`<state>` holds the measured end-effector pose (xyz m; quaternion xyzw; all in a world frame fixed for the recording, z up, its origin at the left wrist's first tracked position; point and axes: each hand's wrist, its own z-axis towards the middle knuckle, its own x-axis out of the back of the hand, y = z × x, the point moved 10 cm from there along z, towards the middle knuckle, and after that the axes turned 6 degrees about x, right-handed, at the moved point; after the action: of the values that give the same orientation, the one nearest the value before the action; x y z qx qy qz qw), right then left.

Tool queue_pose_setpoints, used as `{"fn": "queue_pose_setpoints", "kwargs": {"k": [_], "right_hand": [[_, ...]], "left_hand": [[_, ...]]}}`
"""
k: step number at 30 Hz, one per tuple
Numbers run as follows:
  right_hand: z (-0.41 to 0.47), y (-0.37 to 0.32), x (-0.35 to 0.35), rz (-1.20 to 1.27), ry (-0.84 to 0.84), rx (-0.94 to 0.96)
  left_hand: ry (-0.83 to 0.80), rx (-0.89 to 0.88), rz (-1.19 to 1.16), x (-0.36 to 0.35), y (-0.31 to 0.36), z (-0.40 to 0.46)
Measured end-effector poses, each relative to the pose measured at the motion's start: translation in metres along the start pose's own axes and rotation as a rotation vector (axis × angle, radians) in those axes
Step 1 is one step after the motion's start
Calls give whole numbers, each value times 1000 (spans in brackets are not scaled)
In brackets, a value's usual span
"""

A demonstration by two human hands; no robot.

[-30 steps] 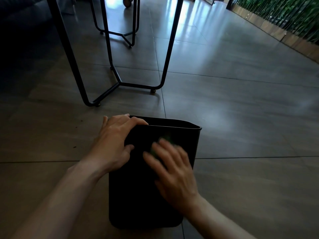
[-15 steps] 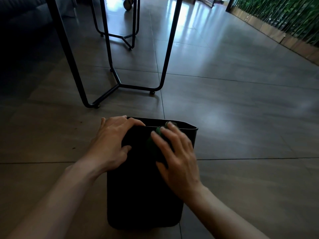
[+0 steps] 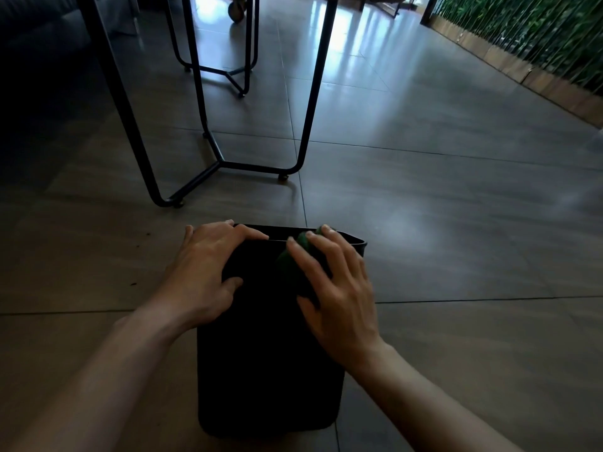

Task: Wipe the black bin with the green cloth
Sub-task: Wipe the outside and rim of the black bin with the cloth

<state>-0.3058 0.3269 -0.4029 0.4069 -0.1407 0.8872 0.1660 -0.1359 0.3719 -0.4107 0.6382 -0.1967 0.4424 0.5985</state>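
Bin (image 3: 267,370) rim gripped by left hand (image 3: 208,272); spread right hand (image 3: 339,298) presses green cloth (image 3: 284,261) against it

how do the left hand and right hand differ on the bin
The left hand curls over the edge of the bin, gripping it; the right hand lies flat and spread. The left hand holds no cloth; the right hand presses a green cloth against the wall. Both are near the top.

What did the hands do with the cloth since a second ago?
The right hand pushed the green cloth up the black bin, from the middle of its near wall to the rim. The left hand kept gripping the rim's left corner, and the bin stayed put on the floor.
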Motion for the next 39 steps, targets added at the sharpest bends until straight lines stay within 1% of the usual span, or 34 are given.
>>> {"fn": "queue_pose_setpoints", "kwargs": {"k": [1,2,7,9,11,14,16,17,21,23,25,27,30,33,35,39], "right_hand": [[2,-2,-1,-6,10,-10],[-4,-8,-6,-28,-2,24],[-100,-58,-46,-147,-168,392],[-129,-67,-54,-190,-216,493],[-139,-68,-59,-230,-263,561],[-127,-67,-53,-204,-253,621],[-106,-63,-42,-173,-216,594],[-90,-56,-35,-155,-189,537],[-17,-12,-2,-90,-16,147],[-2,-5,0,-92,16,65],[-15,-14,-9,-104,2,108],[-47,-33,-21,-118,-42,235],[-98,-55,-39,-152,-152,441],[-103,-56,-37,-134,-183,512],[-84,-47,-29,-102,-168,454],[-25,-10,-6,-55,-13,146]], "left_hand": [[4,-1,0,1,0,0],[9,-2,-3,1,0,-1],[20,-15,8,1,1,-1],[14,-22,12,0,2,-2],[13,-22,7,0,2,-3],[21,-13,-1,1,1,-4],[21,-11,-12,1,1,-4],[18,-13,-10,0,1,-3],[5,-18,3,-2,2,-3],[13,-10,0,0,0,-3],[12,-14,5,-2,1,-3],[17,-14,1,-1,1,-2],[25,-7,1,-2,1,-2],[19,-9,-7,-3,1,-3],[19,-15,-9,-3,0,-2],[6,-25,0,-4,1,-1]]}}
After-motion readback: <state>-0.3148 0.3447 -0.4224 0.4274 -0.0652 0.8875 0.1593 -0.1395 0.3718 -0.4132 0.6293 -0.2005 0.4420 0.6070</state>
